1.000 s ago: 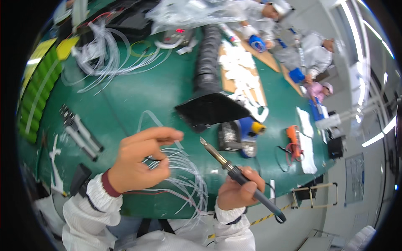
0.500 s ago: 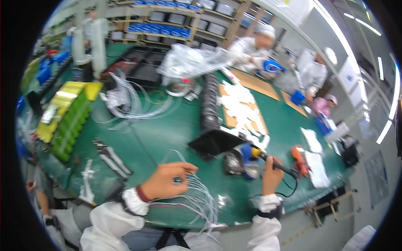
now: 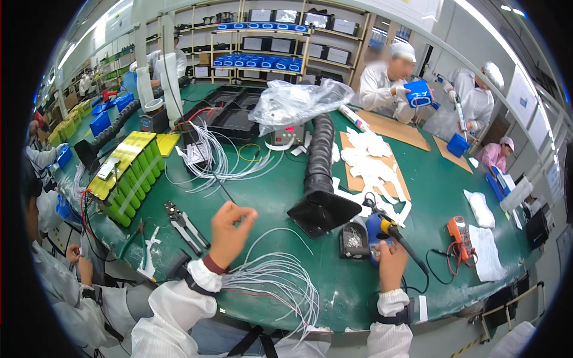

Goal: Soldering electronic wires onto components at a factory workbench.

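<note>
My left hand [image 3: 231, 234] is raised above the table with thumb and forefinger pressed together; anything between them is too small to make out. Below it spreads a bundle of thin white wires [image 3: 280, 274] with one red wire among them, hanging over the near edge. My right hand [image 3: 393, 265] has its fingers curled by a blue round part under the soldering iron [image 3: 408, 243]. What those fingers hold is hidden. The iron leans with its yellow collar in a blue holder [image 3: 374, 224], its black handle just above the hand. A small tin [image 3: 354, 240] stands left of the holder.
A black fume hose hood [image 3: 322, 212] stands mid-table. Left are wire strippers [image 3: 186, 228], cutters [image 3: 142, 243] and a green battery pack [image 3: 128, 179]. An orange multimeter [image 3: 458, 230] lies right. White strips [image 3: 373, 161] cover cardboard. Several co-workers sit around.
The whole view has shifted. My left hand has lifted away from the wire bundle, still pinched. My right hand has slid off the iron's handle, down and left toward the blue round part.
</note>
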The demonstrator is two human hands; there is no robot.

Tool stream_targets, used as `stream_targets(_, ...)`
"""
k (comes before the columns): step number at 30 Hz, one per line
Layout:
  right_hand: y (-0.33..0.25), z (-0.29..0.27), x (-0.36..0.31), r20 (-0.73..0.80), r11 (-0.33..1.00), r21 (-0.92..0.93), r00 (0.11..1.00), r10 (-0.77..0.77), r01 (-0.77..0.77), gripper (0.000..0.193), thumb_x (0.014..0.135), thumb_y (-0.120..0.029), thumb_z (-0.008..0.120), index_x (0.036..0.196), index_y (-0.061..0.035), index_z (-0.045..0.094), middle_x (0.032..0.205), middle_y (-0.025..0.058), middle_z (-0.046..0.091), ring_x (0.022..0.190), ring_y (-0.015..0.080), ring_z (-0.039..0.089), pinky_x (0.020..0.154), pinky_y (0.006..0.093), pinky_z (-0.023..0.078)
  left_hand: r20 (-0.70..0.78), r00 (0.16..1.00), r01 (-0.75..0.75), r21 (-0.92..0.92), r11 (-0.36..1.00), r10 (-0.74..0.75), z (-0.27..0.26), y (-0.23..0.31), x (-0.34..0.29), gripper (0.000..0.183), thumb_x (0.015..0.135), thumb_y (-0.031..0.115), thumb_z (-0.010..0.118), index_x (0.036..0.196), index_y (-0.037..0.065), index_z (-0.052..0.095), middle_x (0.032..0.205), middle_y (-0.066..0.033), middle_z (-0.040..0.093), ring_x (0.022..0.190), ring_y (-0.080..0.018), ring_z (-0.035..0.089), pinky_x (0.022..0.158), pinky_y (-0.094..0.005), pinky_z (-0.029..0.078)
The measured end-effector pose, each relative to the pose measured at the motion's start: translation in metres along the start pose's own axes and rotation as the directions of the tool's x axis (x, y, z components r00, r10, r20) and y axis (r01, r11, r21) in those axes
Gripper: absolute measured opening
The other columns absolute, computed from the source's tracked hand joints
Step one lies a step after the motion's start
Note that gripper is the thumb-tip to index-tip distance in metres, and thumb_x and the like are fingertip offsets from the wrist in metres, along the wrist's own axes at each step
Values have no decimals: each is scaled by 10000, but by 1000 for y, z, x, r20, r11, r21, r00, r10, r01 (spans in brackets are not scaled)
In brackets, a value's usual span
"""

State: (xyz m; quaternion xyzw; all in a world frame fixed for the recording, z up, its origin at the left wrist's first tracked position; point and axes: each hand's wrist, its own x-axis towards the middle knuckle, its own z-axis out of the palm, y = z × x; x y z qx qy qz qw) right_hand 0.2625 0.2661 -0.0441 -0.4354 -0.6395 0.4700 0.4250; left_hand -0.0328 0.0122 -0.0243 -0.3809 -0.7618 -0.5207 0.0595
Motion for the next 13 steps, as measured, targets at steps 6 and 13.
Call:
stream_targets(6,-3,-1,0,52,992,-118,998,-42,48,550,966,-105,641,1447,105,475,791,68,701,618,98,587,587,255,465,96,993,98,-310,945,-72,9,-23,7,536,993,82,607,1508,16,473,1100,-132,748,912,-155,701,728,-275,525)
stream_targets(13,12,0,1,27,988,-150,999,-43,46,579,963,-119,648,1469,94,465,801,76,708,672,100,619,645,272,523,376,907,358,-453,817,-190,-62,31,-9,441,1009,140,613,1419,5,523,1156,-120,739,997,-175,690,837,-286,527)
